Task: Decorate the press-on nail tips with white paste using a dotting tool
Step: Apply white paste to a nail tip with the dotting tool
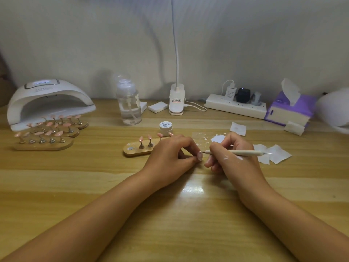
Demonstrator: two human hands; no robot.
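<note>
Press-on nail tip (199, 155), small, oval, pale pink and glossy, sits between the two hands, pinched at the fingertips of the left hand (170, 154). That hand rests on the wooden table (170, 214), fingers curled inward and forearm lying flat. The right hand (232, 159) faces it, fingers closed round the dotting tool (243, 152) like a pen. The slim pale handle runs level across the hand, one metal point at the nail tip and the other jutting past its right side. White paste (218, 138) lies smeared on a clear sheet just beyond the right hand, and flecks mark its back. Just left of the left hand is an oval wooden stand (135, 150) bearing pink tips on metal pegs.
</note>
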